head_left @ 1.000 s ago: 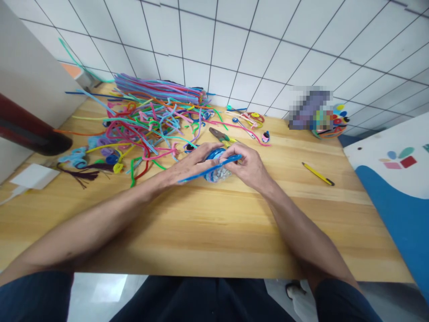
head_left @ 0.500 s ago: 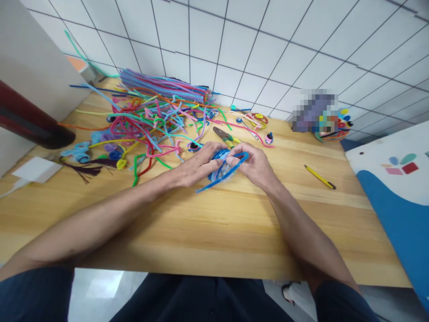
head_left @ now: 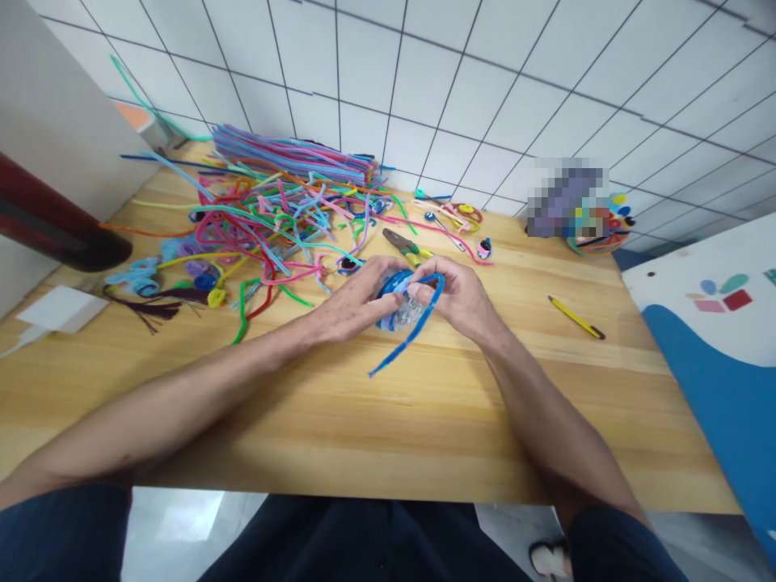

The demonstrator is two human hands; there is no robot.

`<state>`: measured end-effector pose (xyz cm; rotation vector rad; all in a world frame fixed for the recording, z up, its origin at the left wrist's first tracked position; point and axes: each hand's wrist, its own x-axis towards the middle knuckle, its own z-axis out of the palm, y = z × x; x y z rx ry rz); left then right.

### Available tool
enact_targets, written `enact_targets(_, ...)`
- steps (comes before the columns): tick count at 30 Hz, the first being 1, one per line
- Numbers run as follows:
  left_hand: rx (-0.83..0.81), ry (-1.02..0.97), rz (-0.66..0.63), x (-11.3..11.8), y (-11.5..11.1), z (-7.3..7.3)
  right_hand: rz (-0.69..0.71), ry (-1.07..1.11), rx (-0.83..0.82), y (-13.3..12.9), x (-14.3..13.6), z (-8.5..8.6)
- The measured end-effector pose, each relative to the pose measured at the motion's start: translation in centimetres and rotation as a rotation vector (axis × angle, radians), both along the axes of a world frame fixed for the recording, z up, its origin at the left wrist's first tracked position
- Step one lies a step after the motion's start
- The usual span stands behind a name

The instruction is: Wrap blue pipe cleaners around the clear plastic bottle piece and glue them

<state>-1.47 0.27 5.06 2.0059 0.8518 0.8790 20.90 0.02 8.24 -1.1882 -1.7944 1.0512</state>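
Note:
My left hand (head_left: 364, 301) is wrapped round a small clear, rounded object (head_left: 393, 321) covered in rings of blue and light-blue pipe cleaner; it looks like plastic, though my fingers hide much of it. Against its near right side, my right hand (head_left: 456, 297) pinches a blue pipe cleaner (head_left: 407, 343) between thumb and fingers. The pipe cleaner's free end arcs over and hangs down toward me, above the wooden table (head_left: 339, 420). Both hands meet at the object, thumbs close together. Just behind them lie pliers (head_left: 401, 242) with green and yellow handles.
Loose coloured pipe cleaners (head_left: 242, 230) cover the back left, before a thick bundle (head_left: 291, 158) by the tiled wall. A yellow pencil-like tool (head_left: 575, 317) lies right. A white box (head_left: 64, 309) with a cable sits left. A container of colourful items (head_left: 597, 238) stands back right.
The blue pipe cleaner's free end has swung down and a little right, away from the wrapped object, showing more of its clear surface. Both hands keep nearly the same place.

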Motion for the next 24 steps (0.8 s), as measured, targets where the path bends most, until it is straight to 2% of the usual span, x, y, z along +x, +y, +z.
enact_targets(6, 0.107, 0.042, 0.081, 0.2, -0.2, -1.1, 0.0, -0.021, 0.037, 0.0, 0.1, 0.3)
enact_targets(10, 0.106, 0.015, 0.024, 0.0, 0.0, -0.7, 0.016, -0.044, 0.062, -0.1, 0.0, 0.4)
enact_targets(14, 0.033, 0.011, -0.024, -0.3, 0.2, 0.1, 0.014, -0.069, 0.086, -0.3, -0.3, 0.4)
enact_targets(18, -0.003, 0.04, -0.015, -0.2, 0.2, 0.4, 0.003, -0.091, 0.112, -0.4, -0.3, 0.5)
enact_targets(24, 0.021, 0.019, 0.046, 0.2, -0.1, 0.3, 0.024, -0.017, 0.002, 0.3, 0.6, 0.3)
